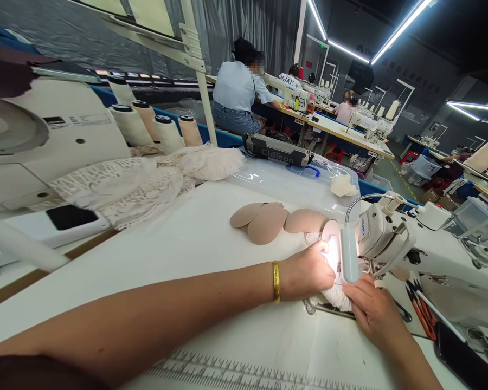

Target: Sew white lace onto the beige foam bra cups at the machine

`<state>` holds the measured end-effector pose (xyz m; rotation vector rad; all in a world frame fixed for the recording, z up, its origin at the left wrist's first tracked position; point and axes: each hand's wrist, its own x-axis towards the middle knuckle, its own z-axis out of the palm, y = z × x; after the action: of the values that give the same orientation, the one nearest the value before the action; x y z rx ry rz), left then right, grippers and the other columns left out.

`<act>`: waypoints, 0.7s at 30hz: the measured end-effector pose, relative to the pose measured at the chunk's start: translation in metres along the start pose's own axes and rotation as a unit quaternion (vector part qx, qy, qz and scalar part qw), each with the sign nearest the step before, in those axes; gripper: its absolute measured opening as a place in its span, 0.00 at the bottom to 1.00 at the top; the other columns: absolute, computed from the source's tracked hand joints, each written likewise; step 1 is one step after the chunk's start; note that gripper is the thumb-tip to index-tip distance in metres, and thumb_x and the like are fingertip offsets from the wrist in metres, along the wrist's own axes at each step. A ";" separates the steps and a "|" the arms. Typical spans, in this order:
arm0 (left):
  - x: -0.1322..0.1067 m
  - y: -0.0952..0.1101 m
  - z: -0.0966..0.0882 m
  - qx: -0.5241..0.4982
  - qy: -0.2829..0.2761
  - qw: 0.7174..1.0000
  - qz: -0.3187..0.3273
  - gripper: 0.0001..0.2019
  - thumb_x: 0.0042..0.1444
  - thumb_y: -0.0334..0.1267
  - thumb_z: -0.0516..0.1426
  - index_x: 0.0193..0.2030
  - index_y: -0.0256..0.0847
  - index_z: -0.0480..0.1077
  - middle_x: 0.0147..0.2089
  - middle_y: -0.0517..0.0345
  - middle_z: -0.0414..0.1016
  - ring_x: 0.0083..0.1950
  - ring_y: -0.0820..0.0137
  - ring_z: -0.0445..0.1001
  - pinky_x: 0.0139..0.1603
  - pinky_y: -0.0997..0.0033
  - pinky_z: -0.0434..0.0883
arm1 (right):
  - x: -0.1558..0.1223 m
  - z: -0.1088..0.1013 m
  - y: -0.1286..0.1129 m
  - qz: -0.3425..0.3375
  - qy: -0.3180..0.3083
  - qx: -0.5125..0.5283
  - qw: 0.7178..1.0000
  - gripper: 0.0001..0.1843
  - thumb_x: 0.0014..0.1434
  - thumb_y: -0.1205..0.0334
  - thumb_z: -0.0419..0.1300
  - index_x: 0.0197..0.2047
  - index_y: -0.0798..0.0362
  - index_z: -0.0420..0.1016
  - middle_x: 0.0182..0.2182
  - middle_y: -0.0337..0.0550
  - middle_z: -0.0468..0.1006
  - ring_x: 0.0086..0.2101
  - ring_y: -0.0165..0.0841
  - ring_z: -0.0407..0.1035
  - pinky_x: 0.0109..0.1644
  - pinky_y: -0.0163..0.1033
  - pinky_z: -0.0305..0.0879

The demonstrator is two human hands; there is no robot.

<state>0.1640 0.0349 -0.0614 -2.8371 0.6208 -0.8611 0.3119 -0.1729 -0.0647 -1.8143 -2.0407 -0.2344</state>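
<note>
My left hand (307, 269), with a gold bangle on the wrist, rests on a piece of white lace (332, 295) right under the sewing machine's lamp (348, 253); its fingers are curled on the fabric in the glare. My right hand (372, 310) lies flat on the same lace at the near side of the needle area, fingers together and pressing down. The white sewing machine (394, 233) stands just beyond both hands. Several beige bra cups (268, 221) lie on the white table (187, 244) behind my left hand.
A heap of white lace (146, 176) and thread cones (168, 132) sit at the left by another machine. A clear plastic box (293, 179) stands behind the cups. Scissors (421, 309) lie right of the needle. Other people sew at tables behind.
</note>
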 end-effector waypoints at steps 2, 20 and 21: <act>0.001 0.002 0.007 0.003 0.018 1.000 -0.017 0.13 0.55 0.21 0.58 0.25 0.40 0.64 0.27 0.60 0.69 0.32 0.68 0.65 0.49 0.55 0.65 | -0.003 0.003 0.005 0.029 -0.003 -0.025 0.999 0.19 0.66 0.74 0.48 0.50 0.48 0.75 0.40 0.44 0.80 0.40 0.38 0.72 0.41 0.40 0.68; -0.001 0.008 -0.004 -0.083 -0.057 0.991 -0.087 0.02 0.60 0.34 0.60 0.37 0.39 0.73 0.36 0.53 0.75 0.42 0.62 0.73 0.57 0.53 0.68 | -0.007 0.012 0.011 0.045 0.108 -0.126 0.985 0.19 0.65 0.72 0.49 0.55 0.52 0.72 0.39 0.48 0.82 0.40 0.43 0.75 0.45 0.47 0.73; -0.001 0.008 -0.009 -0.083 -0.071 0.989 -0.099 0.03 0.58 0.35 0.60 0.36 0.39 0.73 0.36 0.53 0.76 0.42 0.61 0.73 0.57 0.52 0.67 | -0.007 0.012 0.009 0.039 0.107 -0.129 0.985 0.20 0.65 0.73 0.49 0.57 0.53 0.71 0.40 0.48 0.82 0.40 0.43 0.75 0.46 0.47 0.72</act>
<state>0.1560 0.0281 -0.0564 -3.1185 0.4159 -0.6529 0.3187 -0.1733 -0.0791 -1.9183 -1.8552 -0.6694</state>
